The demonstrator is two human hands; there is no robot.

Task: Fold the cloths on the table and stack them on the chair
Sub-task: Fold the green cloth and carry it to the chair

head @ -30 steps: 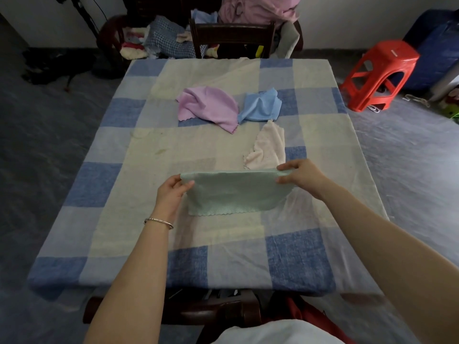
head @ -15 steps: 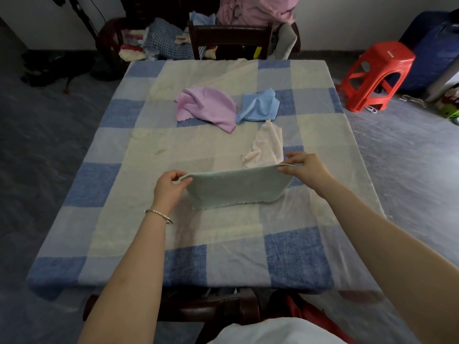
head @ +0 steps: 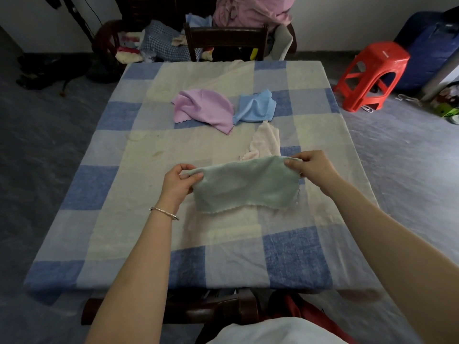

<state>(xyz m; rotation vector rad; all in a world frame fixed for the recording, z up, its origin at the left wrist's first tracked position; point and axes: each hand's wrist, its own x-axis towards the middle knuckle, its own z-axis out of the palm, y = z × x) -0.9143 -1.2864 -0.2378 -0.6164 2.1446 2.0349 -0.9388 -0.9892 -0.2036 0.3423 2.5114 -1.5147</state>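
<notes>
A pale green cloth (head: pixel 244 186) hangs folded over, lifted a little above the checked table (head: pixel 119 115). My left hand (head: pixel 179 182) pinches its left top corner and my right hand (head: pixel 313 167) pinches its right top corner. Its scalloped lower edge droops toward the tabletop. Beyond it lie three crumpled cloths: a cream one (head: pixel 264 142), a purple one (head: pixel 204 110) and a blue one (head: pixel 255 108). A dark wooden chair (head: pixel 227 42) stands at the table's far side.
A red plastic stool (head: pixel 372 74) stands on the floor to the right. Heaped clothes (head: pixel 159 45) fill the seats behind the far chair. A dark wooden chair (head: pixel 223 310) is at the near edge, under my arms.
Both hands have raised the green cloth off the table and drawn its top edge up and away from me. Its lower edge now hangs loose and wavy.
</notes>
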